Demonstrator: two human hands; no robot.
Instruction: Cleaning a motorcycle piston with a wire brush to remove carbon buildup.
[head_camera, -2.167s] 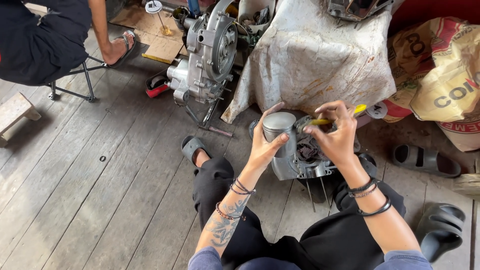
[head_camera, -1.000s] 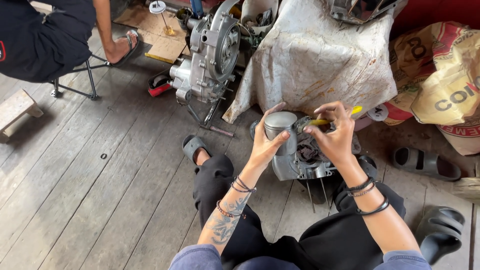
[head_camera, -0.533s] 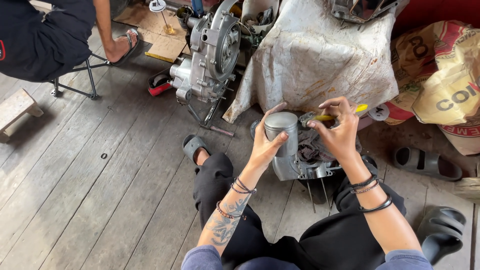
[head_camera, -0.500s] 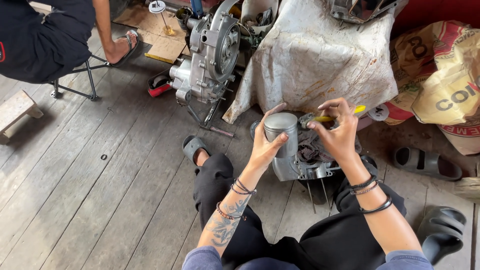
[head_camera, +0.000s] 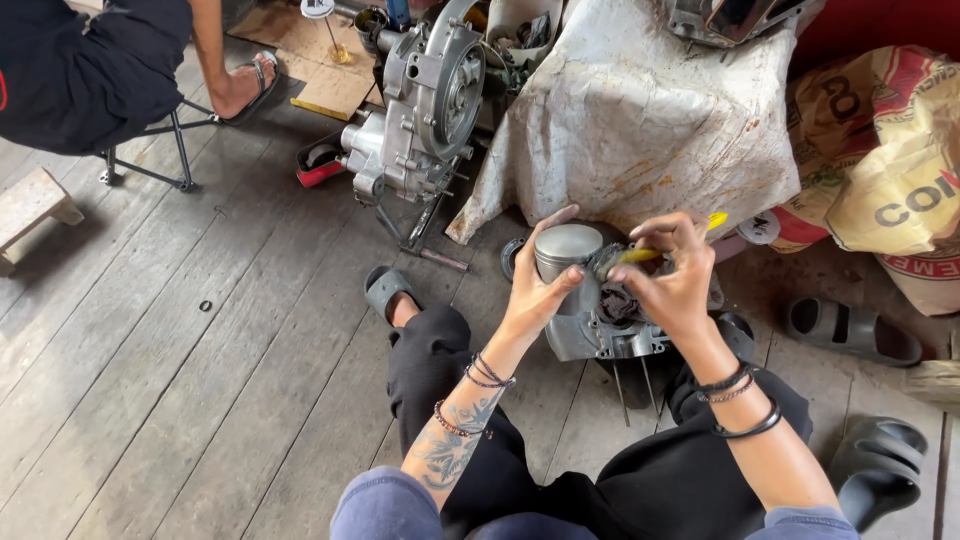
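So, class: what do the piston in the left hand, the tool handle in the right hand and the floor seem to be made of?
Piston: bare metal, probably aluminium; dull silver-grey sheen on its crown.
Tool handle: likely plastic; bright, even yellow.
Floor: unpainted wood; weathered grey planks with grain and gaps.
The left hand grips the piston; the right hand holds the tool.

The person wears black trousers (head_camera: 440, 370), blue-grey sleeves (head_camera: 385, 505) pushed up, dark bracelets (head_camera: 740, 400) on both wrists, a grey sandal (head_camera: 385, 290) and a forearm tattoo (head_camera: 445, 450).

My right hand (head_camera: 672, 285) hides most of the brush (head_camera: 640, 256); the far-left seated person (head_camera: 95, 60) is cut off by the frame.
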